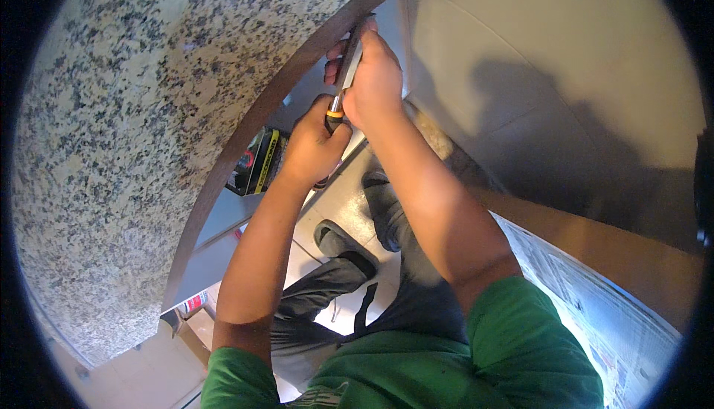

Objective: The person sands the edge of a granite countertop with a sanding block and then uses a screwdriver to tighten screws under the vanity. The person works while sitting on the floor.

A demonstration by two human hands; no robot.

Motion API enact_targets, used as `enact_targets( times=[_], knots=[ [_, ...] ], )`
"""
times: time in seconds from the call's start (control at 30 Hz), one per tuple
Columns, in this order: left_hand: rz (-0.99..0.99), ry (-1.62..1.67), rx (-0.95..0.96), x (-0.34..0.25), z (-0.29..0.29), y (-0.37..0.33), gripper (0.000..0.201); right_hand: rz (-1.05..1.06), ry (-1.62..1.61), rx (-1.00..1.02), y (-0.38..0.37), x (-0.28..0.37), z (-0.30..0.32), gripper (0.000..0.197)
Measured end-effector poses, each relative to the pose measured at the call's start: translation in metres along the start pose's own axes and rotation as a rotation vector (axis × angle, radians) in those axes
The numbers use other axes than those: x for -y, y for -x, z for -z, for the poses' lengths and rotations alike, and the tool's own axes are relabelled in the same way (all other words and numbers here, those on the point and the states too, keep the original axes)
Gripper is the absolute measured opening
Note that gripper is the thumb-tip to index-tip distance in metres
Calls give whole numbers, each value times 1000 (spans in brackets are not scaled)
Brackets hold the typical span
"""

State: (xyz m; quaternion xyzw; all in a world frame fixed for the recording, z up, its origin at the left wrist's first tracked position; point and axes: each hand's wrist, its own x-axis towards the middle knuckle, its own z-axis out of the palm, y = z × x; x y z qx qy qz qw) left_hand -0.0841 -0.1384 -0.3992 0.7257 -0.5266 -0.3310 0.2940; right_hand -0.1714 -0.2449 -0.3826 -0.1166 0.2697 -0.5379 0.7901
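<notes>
My left hand [315, 145] is wrapped round the black handle of a chisel, which has a yellow ring. From the handle the flat metal blade of the chisel [349, 71] runs up and away. My right hand [377, 78] is closed round the blade further up, thumb near its far end and fingertips showing on the left side. That far end lies close to the brown edge [309, 42] of a speckled stone countertop [141, 104]. Whether the tip touches anything, I cannot tell.
Under the counter, a black and yellow box [265, 160] sits on a pale shelf. A red and white can [195, 302] stands at lower left. A tiled wall [550, 44] rises on the right, above a brown board [587, 234] and a printed sheet [580, 290].
</notes>
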Motion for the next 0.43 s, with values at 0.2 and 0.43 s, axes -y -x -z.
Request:
enact_targets(
  times=[0.2,0.43],
  knots=[
    [29,7,3,1,1,4,47,-121,-79,104,8,-9,12,40],
    [-22,-18,-7,8,-2,-2,55,-60,-16,94,0,-12,10,39]
  ],
)
